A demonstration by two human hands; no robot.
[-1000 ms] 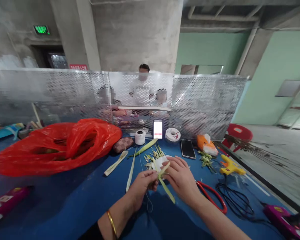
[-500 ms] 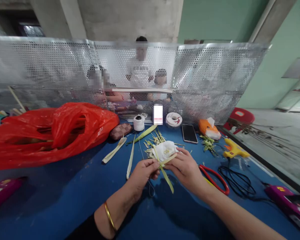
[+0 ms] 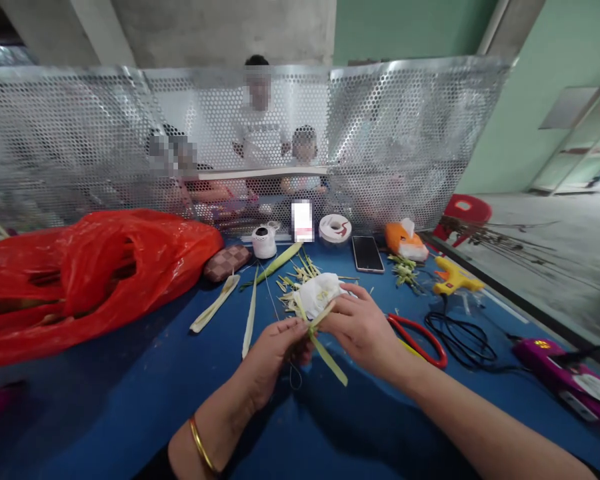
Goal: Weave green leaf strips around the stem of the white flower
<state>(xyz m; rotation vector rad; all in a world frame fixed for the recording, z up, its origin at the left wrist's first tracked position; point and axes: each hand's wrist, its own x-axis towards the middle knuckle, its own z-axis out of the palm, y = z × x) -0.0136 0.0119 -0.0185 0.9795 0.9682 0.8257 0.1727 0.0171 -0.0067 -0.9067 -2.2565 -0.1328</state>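
Note:
Between my hands is a small bundle of pale green leaf strips (image 3: 330, 360), its ends sticking out in several directions. My left hand (image 3: 285, 343) pinches the bundle where the strips cross. With its fingertips closed on one pale strip, my right hand (image 3: 357, 327) holds the other side. A thin thread runs from the white thread spool (image 3: 265, 243) towards my left hand and hangs in a loop below it. Just beyond my fingers lies a crumpled white tissue (image 3: 316, 293) with small yellowish bits on it, beside a heap of cut leaf pieces (image 3: 293, 283).
A red plastic bag (image 3: 180, 247) fills the left. Dried husk strips (image 3: 215, 303) and a checked pouch (image 3: 227, 262) lie near it. On the right are red-handled scissors (image 3: 433, 343), a phone (image 3: 368, 255), a yellow glue gun (image 3: 455, 277) and black cable. People sit behind a perforated screen.
The view has swung a little to the right, so the table things appear shifted left. Both hands keep their grip on the leaf strips, and my right fingers have moved slightly.

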